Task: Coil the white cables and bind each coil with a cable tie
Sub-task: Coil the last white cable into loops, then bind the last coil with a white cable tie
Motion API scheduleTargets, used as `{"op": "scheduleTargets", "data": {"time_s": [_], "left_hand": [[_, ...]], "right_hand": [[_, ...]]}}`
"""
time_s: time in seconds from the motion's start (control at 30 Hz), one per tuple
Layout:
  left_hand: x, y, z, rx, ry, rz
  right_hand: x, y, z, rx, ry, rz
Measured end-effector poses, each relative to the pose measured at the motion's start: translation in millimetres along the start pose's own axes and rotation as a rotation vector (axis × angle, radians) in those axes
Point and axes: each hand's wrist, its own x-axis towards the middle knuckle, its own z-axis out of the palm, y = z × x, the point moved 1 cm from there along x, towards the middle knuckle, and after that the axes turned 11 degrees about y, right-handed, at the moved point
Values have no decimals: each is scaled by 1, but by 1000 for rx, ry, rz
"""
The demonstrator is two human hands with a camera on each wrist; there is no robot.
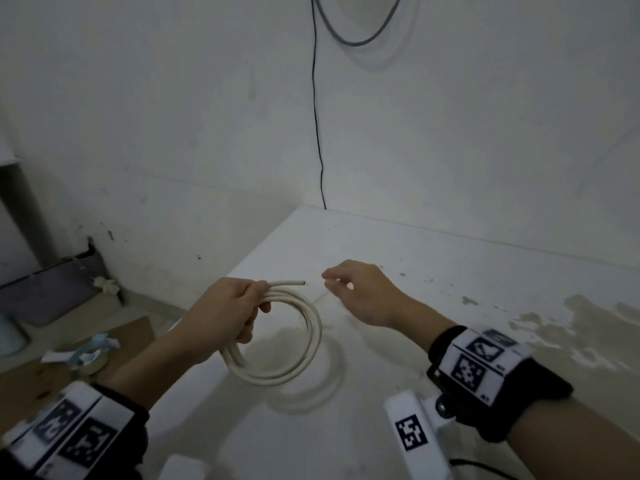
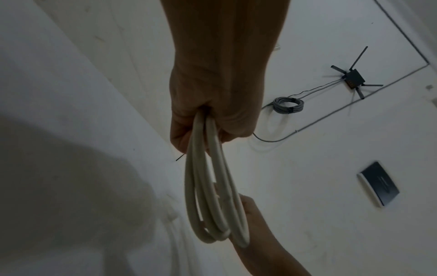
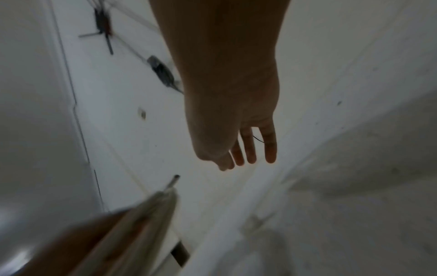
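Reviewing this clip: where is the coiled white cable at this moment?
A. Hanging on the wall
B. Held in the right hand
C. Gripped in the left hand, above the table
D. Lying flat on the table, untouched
C. The left hand grips the white cable coil at its top, loops hanging over the table, while the right hand is apart from it.

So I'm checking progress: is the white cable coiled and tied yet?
Coiled, not tied. The left hand holds the cable in loops, with no tie visible around them.
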Motion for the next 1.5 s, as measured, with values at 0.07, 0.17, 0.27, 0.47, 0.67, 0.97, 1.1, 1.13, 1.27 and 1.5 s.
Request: {"op": "scheduleTargets", "data": {"time_s": [0.07,0.17,0.27,0.47,0.67,0.97,1.1,1.13,1.27,1.5], "left_hand": [[0,-6,-6,46,-6,-2],[-2,-13,-10,62,-9,-3],[-3,-16,-12,62,-8,4],[-6,-6,1,-36,-95,53],[-11,20,44,-60,-175,161],[-32,62,113,78,-312,390],[-46,78,143,182,-307,506],[-49,82,149,186,-303,521],[-56,97,167,208,-259,589],[-68,110,190,295,-256,667]], "right_hand": [[12,12,19,-228,-172,-146],[26,20,33,-409,-388,-145],[31,16,33,-430,-311,-148],[16,15,17,-122,-58,85],[-16,4,-40,821,1,530],[-72,30,-109,739,-145,535],[-99,37,-123,613,-233,431],[-105,38,-126,618,-232,421],[-124,46,-140,609,-167,367],[-143,60,-161,409,-181,349]]}}
